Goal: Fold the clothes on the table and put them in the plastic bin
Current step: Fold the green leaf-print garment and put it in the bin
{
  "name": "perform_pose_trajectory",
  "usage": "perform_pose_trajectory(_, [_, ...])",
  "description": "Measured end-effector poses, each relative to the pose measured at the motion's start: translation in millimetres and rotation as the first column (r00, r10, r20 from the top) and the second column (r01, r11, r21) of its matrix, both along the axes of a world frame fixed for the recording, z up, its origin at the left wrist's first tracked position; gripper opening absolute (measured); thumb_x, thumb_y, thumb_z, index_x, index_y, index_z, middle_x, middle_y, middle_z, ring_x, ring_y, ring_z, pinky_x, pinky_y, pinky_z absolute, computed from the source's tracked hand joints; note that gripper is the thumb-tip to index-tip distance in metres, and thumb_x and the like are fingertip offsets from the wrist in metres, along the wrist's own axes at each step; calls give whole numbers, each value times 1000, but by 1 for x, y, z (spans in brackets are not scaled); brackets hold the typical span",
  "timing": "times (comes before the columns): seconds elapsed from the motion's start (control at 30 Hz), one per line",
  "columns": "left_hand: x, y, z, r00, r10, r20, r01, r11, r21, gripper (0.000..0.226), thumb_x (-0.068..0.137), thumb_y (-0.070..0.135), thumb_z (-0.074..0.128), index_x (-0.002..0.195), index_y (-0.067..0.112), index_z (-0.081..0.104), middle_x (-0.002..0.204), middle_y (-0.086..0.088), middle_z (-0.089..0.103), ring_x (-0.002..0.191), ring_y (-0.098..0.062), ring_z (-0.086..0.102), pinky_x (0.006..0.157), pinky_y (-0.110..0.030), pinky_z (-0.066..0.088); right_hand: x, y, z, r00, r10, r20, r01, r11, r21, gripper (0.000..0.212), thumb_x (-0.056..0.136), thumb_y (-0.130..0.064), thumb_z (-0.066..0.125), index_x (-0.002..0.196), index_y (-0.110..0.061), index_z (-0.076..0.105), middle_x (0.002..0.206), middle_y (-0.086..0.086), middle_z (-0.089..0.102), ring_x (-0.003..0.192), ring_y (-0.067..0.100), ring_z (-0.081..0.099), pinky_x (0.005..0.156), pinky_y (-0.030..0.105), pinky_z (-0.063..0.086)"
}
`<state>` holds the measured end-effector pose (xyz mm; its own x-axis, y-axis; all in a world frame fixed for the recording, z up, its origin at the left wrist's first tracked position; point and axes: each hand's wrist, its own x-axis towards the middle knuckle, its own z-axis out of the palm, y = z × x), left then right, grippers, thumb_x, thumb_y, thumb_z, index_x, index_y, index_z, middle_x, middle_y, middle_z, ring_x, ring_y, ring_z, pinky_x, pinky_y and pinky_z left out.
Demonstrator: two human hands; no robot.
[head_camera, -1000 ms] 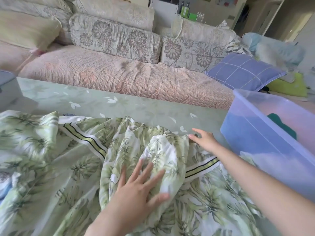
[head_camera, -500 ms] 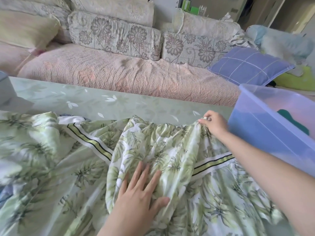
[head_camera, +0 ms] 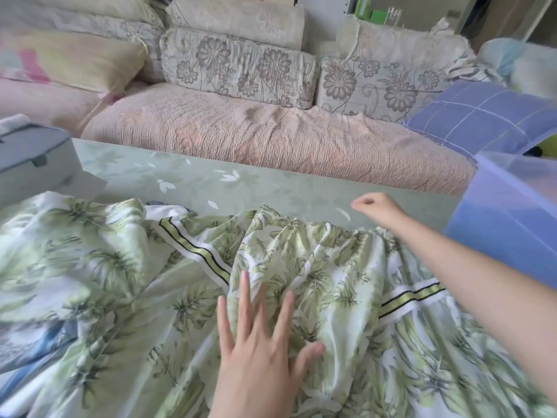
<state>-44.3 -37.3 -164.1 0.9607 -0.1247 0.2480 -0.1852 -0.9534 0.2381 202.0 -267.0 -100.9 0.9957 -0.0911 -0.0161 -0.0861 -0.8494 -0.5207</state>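
Head view: at the left edge a grey, hard-shelled box [head_camera: 33,158] with rounded corners sits on a glossy pale-green table [head_camera: 211,182] printed with white petals. A thin, crumpled cloth [head_camera: 120,282] in green leaf print lies on the table and fills the lower frame from side to side. Woven bands [head_camera: 196,251] striped white, black and olive cross it. At lower centre the left hand [head_camera: 259,357] lies flat on the cloth, fingers straight and spread. Right of centre the right hand [head_camera: 376,206] is over bare table just past the cloth's far edge, its fingers curled in a loose fist with nothing seen in them. At the right edge stands the bin [head_camera: 512,224], smooth translucent bluish plastic. Across the upper frame runs a pink quilted sofa [head_camera: 271,137], with a purple checked pillow [head_camera: 482,116] at its right end.

Half a second ago the right hand pinched the cloth's far edge. Now it is off the cloth, and that edge lies slack on the table. The left hand presses flat as before.

In view are one box, one cloth with two bands, two hands, one bin and one pillow.
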Motion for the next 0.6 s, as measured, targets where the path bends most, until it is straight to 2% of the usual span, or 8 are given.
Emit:
perform_pose_trajectory(0.1, [-2, 1, -8, 997, 30, -73, -28, 999, 24, 75, 88, 74, 14, 130, 25, 53, 131, -18, 56, 137, -34, 20, 105, -53, 9, -2, 71, 9, 955, 251, -156, -252, 968, 10, 50, 90, -50, 53, 122, -14, 62, 127, 3, 61, 114, 22, 56, 98, 35, 39])
perform_pose_trajectory(0.2, [-3, -1, -12, 994, 21, -104, -15, 998, 53, 74, 87, 75, 14, 130, 28, 51, 128, -16, 58, 133, -33, 28, 101, -56, 27, 3, 132, 0, 887, 348, -303, -369, 930, -11, 64, 87, -63, 48, 119, -9, 64, 123, 10, 62, 101, 23, 59, 89, 32, 43])
perform_pose_trajectory(0.3, [-3, 3, -7, 999, 1, -50, 0, 1000, 30, 75, 89, 73, 12, 126, 29, 59, 127, -10, 61, 128, -29, 35, 94, -57, 32, 10, 157, 0, 833, 374, -408, -403, 915, 15, 66, 89, -56, 51, 128, -4, 56, 126, 9, 58, 115, 26, 54, 97, 32, 39])
perform_pose_trajectory(0.33, [-4, 6, -7, 999, 2, -39, -1, 1000, 22, 74, 90, 72, 11, 125, 29, 60, 126, -8, 61, 128, -28, 36, 94, -57, 36, 14, 162, -1, 820, 382, -426, -407, 913, 34, 60, 89, -51, 55, 126, -5, 58, 117, 6, 61, 110, 25, 56, 94, 31, 41])
perform_pose_trajectory(0.4, [-6, 11, -7, 999, -6, -32, 7, 1000, 13, 75, 90, 70, 10, 124, 29, 62, 125, -8, 62, 128, -28, 36, 92, -56, 43, 21, 169, -8, 871, 372, -322, -386, 922, 21, 34, 86, -41, 66, 105, -14, 66, 81, -2, 59, 80, 18, 56, 74, 25, 40])
perform_pose_trajectory(0.43, [-8, 14, -8, 999, -20, -33, 20, 1000, -3, 75, 90, 70, 9, 124, 29, 62, 126, -9, 62, 128, -29, 36, 93, -56, 42, 23, 174, -11, 918, 330, -219, -337, 942, 9, 22, 84, -40, 68, 93, -19, 64, 70, -5, 51, 73, 17, 50, 74, 25, 35])
perform_pose_trajectory(0.53, [-10, 21, -7, 998, -14, -59, 12, 999, -45, 71, 90, 69, 6, 125, 31, 55, 128, -9, 60, 126, -28, 38, 79, -53, 52, 30, 201, -18, 966, 259, 24, -259, 966, 15, 20, 83, -42, 68, 78, -28, 55, 66, -12, 40, 88, 18, 44, 98, 35, 24])
perform_pose_trajectory(0.6, [-11, 24, -5, 998, -17, -68, 13, 998, -64, 70, 91, 68, 5, 122, 33, 57, 127, -9, 61, 124, -29, 43, 71, -54, 53, 28, 219, -16, 958, 263, 115, -266, 964, 8, 23, 83, -42, 68, 70, -28, 54, 64, -13, 41, 96, 21, 51, 95, 35, 21])
